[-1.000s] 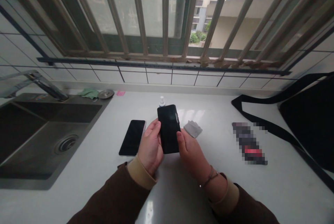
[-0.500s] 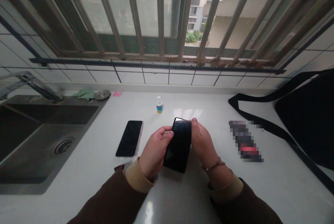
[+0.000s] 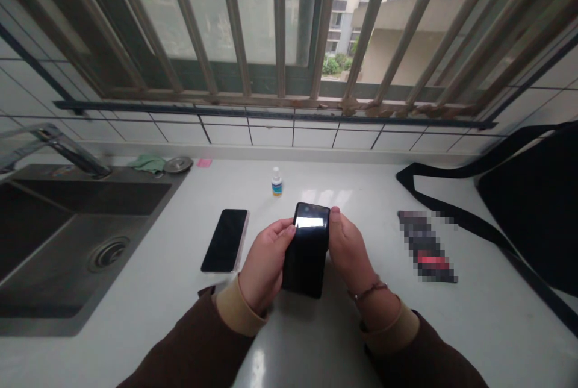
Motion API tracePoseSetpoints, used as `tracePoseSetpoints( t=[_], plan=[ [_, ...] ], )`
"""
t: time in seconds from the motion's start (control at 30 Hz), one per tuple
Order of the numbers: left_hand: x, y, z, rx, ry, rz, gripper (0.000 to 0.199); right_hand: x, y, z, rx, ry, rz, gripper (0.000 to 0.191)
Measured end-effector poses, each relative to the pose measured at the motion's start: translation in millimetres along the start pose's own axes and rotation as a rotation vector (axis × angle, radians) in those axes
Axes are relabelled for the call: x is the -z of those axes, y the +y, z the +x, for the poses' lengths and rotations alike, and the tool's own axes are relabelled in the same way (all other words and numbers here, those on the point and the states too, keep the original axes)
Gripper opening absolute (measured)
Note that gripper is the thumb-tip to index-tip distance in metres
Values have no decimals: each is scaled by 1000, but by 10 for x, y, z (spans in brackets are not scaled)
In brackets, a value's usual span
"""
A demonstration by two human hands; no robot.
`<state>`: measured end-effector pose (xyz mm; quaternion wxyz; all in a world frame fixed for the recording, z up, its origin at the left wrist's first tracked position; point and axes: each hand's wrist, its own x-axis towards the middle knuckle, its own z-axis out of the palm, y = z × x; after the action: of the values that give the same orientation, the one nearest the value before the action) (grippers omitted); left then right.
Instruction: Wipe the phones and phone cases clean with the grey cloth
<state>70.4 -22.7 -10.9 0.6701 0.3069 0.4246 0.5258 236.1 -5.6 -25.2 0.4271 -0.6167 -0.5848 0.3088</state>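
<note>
Between my two hands is a black smartphone [image 3: 304, 261], its dark screen facing me and a bright reflection near its top. My left hand [image 3: 266, 258] is closed on its left edge, thumb on the front. Along the upper right edge, my right hand [image 3: 350, 246] grips it with the thumb near the corner. The fingers behind the phone are hidden. A second smartphone [image 3: 224, 240] with a clear case lies face up to the left of my left hand. Beyond the held phone stands a small white bottle [image 3: 277, 183] with a blue and yellow label.
A sink [image 3: 135, 225] with a faucet [image 3: 67, 150] is at the left. Near its back corner lie a green cloth [image 3: 149, 163], a metal drain cover [image 3: 177, 164] and a pink slip [image 3: 204, 163]. A pixelated dark object [image 3: 424, 243] and a black strapped bag [image 3: 533, 195] lie right.
The held phone has tilted and shifted slightly left, and a bright reflection now shows on its upper screen. Both hands keep their hold on it.
</note>
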Motion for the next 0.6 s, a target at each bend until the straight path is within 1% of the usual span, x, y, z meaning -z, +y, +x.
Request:
tracePoseSetpoints(
  t=[0.07,0.13,0.17,0.23,0.3,0.33,0.4,0.47,0.5,0.53,0.57,0.6],
  plan=[
    [14,31,23,-41,78,-53,36,-31,-18,-35,12,-103,65,61],
    [39,64,53,-68,149,-79,37,-74,-35,-72,42,-199,81,51],
    [55,81,69,-70,164,-78,36,-98,-38,-87,49,-234,79,45],
    [97,119,98,-59,147,-41,36,-143,-31,-108,30,-278,85,42],
    [154,169,119,-74,119,87,35,-180,-3,-113,-7,-300,121,42],
    [190,199,126,-119,128,200,36,-196,16,-111,-18,-303,139,41],
    [270,268,129,-292,204,533,39,-220,54,-104,-23,-291,141,40],
    [351,340,112,-483,331,994,49,-237,80,-98,-25,-274,94,38],
    [387,373,96,-518,396,1242,54,-244,86,-98,-24,-266,58,37],
    [418,404,77,-500,454,1467,59,-251,89,-99,-21,-260,20,36],
    [444,431,57,-440,501,1652,63,-256,87,-102,-14,-255,-18,36],
    [465,455,38,-360,536,1786,66,-262,84,-106,-1,-255,-51,35]
  ],
)
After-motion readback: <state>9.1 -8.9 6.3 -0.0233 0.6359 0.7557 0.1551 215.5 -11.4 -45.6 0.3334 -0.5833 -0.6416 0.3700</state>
